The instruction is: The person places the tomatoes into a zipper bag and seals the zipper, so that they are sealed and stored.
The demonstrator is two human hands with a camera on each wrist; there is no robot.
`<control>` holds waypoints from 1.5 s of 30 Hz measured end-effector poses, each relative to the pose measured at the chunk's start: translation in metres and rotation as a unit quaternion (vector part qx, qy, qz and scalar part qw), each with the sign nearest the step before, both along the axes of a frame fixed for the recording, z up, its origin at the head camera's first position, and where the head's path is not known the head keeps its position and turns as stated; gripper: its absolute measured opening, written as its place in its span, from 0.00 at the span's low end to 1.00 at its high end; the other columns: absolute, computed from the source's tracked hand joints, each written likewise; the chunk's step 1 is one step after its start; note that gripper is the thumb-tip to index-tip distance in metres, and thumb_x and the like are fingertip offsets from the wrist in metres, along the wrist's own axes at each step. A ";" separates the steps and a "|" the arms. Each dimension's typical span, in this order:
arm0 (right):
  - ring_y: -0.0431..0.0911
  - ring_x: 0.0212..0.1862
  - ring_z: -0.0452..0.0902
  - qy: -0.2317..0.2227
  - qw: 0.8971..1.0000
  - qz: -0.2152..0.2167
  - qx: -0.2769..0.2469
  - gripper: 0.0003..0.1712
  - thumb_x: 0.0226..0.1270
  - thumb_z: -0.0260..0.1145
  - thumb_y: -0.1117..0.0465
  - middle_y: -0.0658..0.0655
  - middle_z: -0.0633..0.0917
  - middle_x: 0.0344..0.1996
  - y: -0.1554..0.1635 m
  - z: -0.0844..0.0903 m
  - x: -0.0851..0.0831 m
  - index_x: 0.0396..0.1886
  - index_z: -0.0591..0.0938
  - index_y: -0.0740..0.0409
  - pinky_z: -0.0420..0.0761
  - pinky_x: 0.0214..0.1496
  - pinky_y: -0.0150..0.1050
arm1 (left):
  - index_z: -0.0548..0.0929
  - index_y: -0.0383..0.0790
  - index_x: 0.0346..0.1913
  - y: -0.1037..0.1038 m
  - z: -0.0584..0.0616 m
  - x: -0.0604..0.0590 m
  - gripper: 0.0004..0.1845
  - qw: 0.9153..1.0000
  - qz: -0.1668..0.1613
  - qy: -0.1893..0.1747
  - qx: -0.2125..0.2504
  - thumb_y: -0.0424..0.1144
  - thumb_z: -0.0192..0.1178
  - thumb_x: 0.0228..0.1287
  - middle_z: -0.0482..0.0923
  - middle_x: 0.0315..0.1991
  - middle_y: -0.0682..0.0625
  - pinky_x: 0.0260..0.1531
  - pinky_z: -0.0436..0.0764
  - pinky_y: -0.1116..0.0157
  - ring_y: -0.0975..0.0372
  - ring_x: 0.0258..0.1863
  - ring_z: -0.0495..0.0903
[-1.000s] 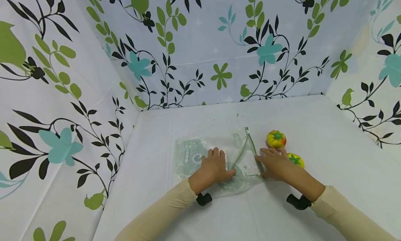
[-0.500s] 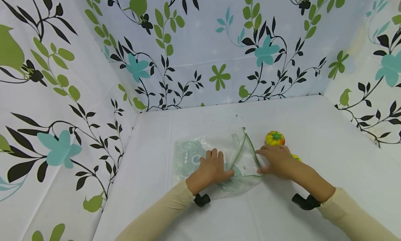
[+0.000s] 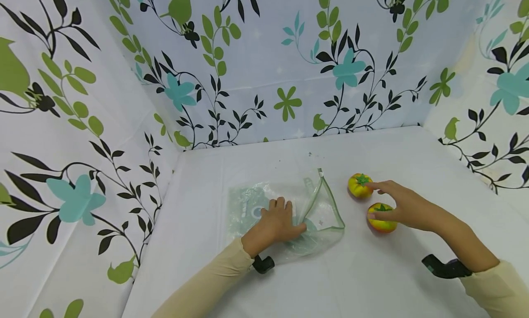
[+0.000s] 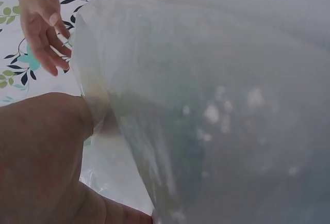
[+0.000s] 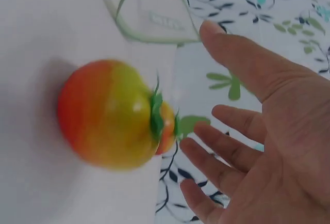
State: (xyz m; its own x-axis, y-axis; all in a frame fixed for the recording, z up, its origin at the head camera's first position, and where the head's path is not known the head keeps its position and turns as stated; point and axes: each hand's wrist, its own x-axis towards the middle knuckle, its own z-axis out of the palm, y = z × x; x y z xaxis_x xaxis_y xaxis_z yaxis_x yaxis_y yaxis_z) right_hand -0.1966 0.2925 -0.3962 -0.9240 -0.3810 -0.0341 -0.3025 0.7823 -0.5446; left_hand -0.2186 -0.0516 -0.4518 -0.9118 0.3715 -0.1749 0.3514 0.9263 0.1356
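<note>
Clear plastic, the bag [image 3: 250, 208] lay well in from the far edge of the surface [image 3: 330, 286], the left hand [image 3: 276, 221] on it, fingers apart. Toward the right edge, beyond a gap, the right hand [image 3: 409, 209] spread parted fingers over the nearer fruit [image 3: 382, 225], beside the farther fruit [image 3: 358, 187]. Lettering on the bag blurred past reading.

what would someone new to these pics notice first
Probably the nearer red-and-yellow fruit and the farther fruit, both on the white table by the open right hand. Next, the green-edged clear bag, lying under the left hand. The leafy cloth with turquoise flowers also stands out, behind and beside the table.
</note>
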 end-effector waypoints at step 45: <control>0.67 0.62 0.69 -0.062 0.997 -0.012 -0.043 0.45 0.63 0.73 0.45 0.69 0.76 0.60 0.049 -0.048 0.015 0.71 0.68 0.65 0.70 0.55 0.69 | 0.66 0.35 0.72 -0.004 0.007 -0.001 0.44 1.000 0.001 -0.023 0.018 0.67 0.48 0.66 0.60 0.69 0.40 0.56 0.68 0.40 0.46 0.68 0.59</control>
